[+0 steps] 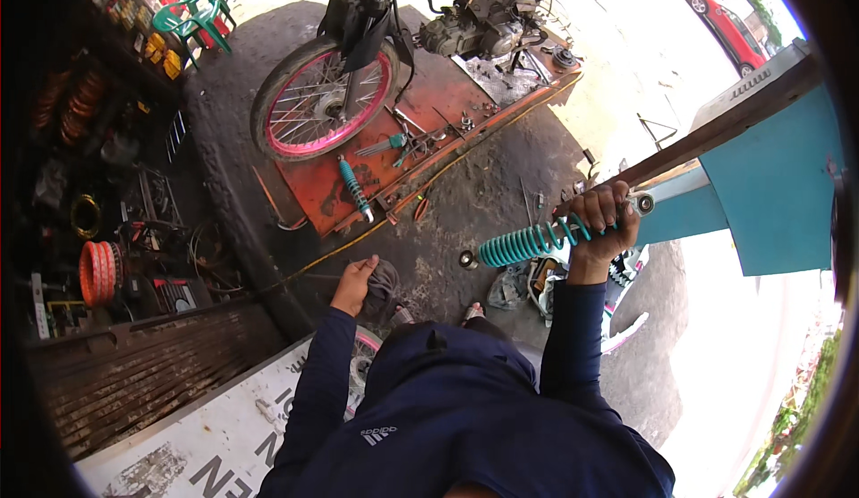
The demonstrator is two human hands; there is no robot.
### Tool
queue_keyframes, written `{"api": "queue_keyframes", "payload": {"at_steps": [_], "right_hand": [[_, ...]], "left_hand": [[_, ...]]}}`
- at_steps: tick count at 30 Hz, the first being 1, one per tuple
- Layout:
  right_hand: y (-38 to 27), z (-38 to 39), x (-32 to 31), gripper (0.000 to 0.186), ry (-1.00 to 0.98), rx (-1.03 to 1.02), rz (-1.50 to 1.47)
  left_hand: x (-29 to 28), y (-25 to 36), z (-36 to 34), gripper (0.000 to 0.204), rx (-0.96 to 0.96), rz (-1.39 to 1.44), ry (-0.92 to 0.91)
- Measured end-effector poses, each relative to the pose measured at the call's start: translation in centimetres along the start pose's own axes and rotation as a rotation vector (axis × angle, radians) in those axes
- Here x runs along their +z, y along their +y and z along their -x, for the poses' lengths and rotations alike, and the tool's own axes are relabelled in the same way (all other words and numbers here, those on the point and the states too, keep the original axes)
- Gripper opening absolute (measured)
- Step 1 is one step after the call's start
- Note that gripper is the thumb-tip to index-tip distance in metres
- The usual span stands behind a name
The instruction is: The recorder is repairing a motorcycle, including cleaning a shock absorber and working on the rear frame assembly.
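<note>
Handling a long, front-heavy part one-handed well calls for a firm wrap and a level wrist, since most of the teal shock absorber (523, 247) juts out to one side of the right hand (604, 221) and its weight probably wants to tip the free end down. A grip well around the body, with no skin wedged between the coils, would likely be safer than hanging on by the end alone; the bottom mounting eye (468, 259) is best steered clear of the person's legs, and a second hand under the tightly wound coils would steady the piece. The right hand's fingers are clamped around the shock absorber near its other end, where the spacing of the coils is wider; the upper mounting eye (644, 201) pokes out just past the knuckles on the right, while the spring reaches leftward from the palm, held in the air above the floor (429, 274). The left hand (353, 285) is apart from it, low and to the left, its fingers drawn together beside a dark cloth (385, 281); whether they pinch that cloth cannot be told. A similar shock absorber lying down (354, 189) rests on the red platform (309, 198) ahead, near the pink-rimmed front wheel (335, 104) of the stripped motorcycle (483, 28), well apart from both hands.
</note>
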State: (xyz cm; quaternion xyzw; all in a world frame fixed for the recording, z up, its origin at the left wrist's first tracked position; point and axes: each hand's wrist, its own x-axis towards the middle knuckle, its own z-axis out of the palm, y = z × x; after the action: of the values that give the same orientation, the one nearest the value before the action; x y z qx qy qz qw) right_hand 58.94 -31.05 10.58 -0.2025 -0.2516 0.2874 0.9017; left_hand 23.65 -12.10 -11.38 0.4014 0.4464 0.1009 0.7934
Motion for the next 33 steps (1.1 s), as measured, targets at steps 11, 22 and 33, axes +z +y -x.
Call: {"api": "queue_keyframes", "payload": {"at_steps": [11,22,33], "right_hand": [[5.9,0.7,5.2,0.034,0.587,0.167,0.003],[5.4,4.5,5.5,0.063,0.201,0.427,0.393],[3.1,5.6,4.2,0.050,0.161,0.615,0.008]], "left_hand": [[12.5,10.8,7.9,0.039,0.665,-0.088,-0.192],[8.4,14.2,6.0,0.043,0.747,0.051,0.392],[8.4,16.9,7.3,0.038,1.032,-0.112,0.542]]}}
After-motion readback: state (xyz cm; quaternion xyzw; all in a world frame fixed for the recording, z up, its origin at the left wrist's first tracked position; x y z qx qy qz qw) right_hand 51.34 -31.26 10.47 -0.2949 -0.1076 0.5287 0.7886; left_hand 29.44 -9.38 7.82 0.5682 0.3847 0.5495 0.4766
